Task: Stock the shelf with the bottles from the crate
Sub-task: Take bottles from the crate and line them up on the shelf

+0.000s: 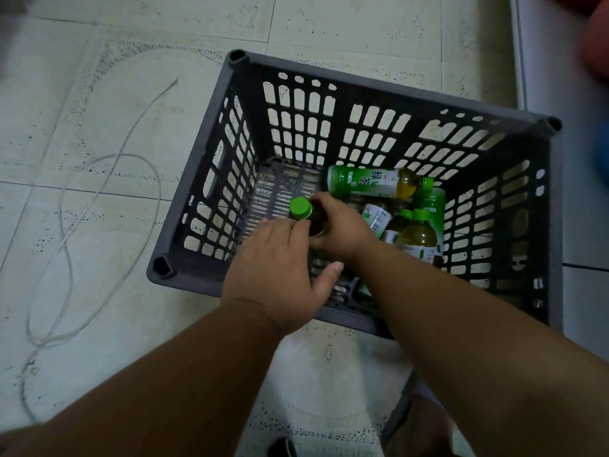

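Note:
A dark grey slatted crate [204, 179] stands on the tiled floor. Inside lie several green-tea bottles with green caps; one lies on its side [372, 181] at the back, others are heaped at the right [418, 235]. My right hand [342, 225] grips the neck and shoulder of an upright bottle [300, 208] in the crate's middle. My left hand [280, 268] hovers just in front of it with relaxed fingers near the bottle, thumb stretched out to the right, holding nothing. The shelf is not clearly in view.
A thin white cable [66, 232] loops over the floor left of the crate. A pale vertical panel or unit [553, 61] runs along the right edge. My foot in a sandal [418, 423] shows at the bottom right.

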